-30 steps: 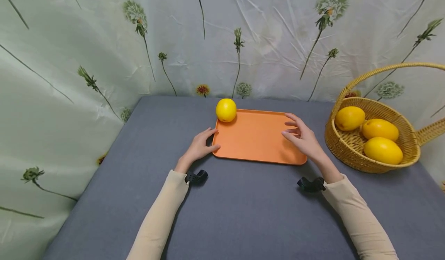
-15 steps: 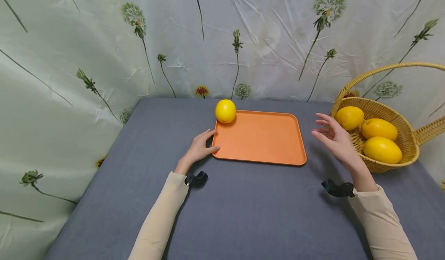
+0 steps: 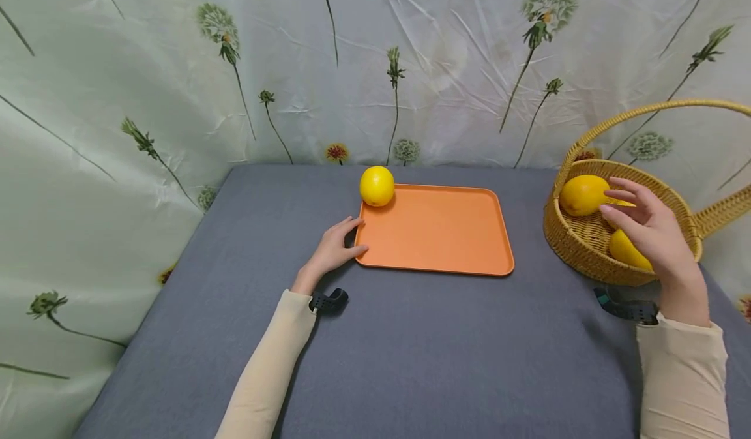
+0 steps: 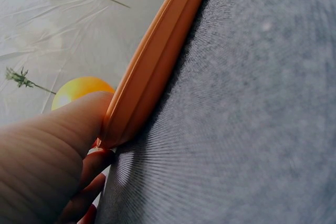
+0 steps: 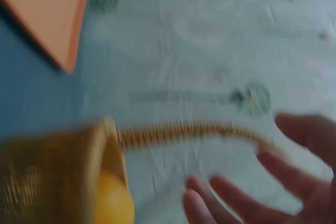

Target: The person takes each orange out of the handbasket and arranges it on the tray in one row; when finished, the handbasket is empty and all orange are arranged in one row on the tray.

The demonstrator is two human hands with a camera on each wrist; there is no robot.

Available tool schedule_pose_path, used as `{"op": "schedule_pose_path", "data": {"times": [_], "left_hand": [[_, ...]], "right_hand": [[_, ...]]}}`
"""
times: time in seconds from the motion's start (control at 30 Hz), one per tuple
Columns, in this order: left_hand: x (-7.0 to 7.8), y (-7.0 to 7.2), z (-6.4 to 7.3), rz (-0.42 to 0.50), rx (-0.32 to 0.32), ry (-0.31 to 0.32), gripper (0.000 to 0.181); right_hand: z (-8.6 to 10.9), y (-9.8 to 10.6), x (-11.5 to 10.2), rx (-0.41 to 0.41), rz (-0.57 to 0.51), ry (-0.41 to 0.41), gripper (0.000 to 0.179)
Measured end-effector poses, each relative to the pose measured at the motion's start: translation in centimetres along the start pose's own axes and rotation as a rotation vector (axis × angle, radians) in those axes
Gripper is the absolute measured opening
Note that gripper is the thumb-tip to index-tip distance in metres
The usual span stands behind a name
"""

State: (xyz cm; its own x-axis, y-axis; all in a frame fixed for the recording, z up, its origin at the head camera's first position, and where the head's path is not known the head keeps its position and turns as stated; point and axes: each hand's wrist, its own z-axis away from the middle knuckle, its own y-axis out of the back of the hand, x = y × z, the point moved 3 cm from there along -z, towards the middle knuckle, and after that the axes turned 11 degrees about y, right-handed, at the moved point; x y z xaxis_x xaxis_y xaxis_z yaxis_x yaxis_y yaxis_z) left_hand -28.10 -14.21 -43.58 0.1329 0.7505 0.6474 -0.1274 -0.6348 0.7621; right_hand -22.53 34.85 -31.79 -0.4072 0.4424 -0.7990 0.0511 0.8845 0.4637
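The left hand (image 3: 333, 248) holds the left edge of an orange tray (image 3: 446, 230); in the left wrist view its thumb lies over the tray's rim (image 4: 152, 61), with the other fingers partly hidden. One yellow lemon (image 3: 377, 186) sits at the tray's far left corner. Above the wicker basket (image 3: 577, 259) hovers the right hand (image 3: 657, 230), fingers spread and slightly bent, holding nothing. Inside the basket are lemons: one at the left (image 3: 583, 195) shows well, and a front lemon (image 3: 628, 250) and a rear lemon (image 3: 620, 203) are partly covered by the hand.
The basket's tall arched handle (image 3: 639, 113) rises over the right side. A grey cloth (image 3: 446, 341) covers the table. Behind it hangs a pale curtain (image 3: 317, 67) printed with dandelions. Each wrist wears a black band (image 3: 328, 302).
The right hand has moved right, from over the tray's right end to above the basket's lemons. The left hand stays at the tray's edge, and the lemon on the tray has not moved.
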Motion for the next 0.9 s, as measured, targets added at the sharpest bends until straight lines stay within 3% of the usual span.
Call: {"op": "schedule_pose_path", "data": {"times": [0.13, 0.37, 0.63, 0.73, 0.9], "left_hand": [[0.1, -0.1, -0.1, -0.016, -0.023, 0.033, 0.064], [0.2, -0.1, -0.2, -0.025, -0.015, 0.032, 0.063], [0.1, -0.2, -0.2, -0.014, -0.021, 0.044, 0.064], [0.1, -0.1, -0.2, -0.011, -0.019, 0.04, 0.064], [0.2, -0.2, -0.2, -0.018, -0.021, 0.033, 0.065]], "right_hand": [[0.9, 2.1, 1.5, -0.029, 0.134, -0.028, 0.045], [1.8, 3.8, 2.9, 0.021, 0.155, -0.041, 0.043], [2.4, 4.6, 3.8, 0.046, 0.246, -0.128, 0.043], [2.4, 5.6, 6.2, 0.037, 0.285, -0.171, 0.049], [2.6, 7.6, 12.5, -0.044, 0.476, -0.221, 0.057]]}}
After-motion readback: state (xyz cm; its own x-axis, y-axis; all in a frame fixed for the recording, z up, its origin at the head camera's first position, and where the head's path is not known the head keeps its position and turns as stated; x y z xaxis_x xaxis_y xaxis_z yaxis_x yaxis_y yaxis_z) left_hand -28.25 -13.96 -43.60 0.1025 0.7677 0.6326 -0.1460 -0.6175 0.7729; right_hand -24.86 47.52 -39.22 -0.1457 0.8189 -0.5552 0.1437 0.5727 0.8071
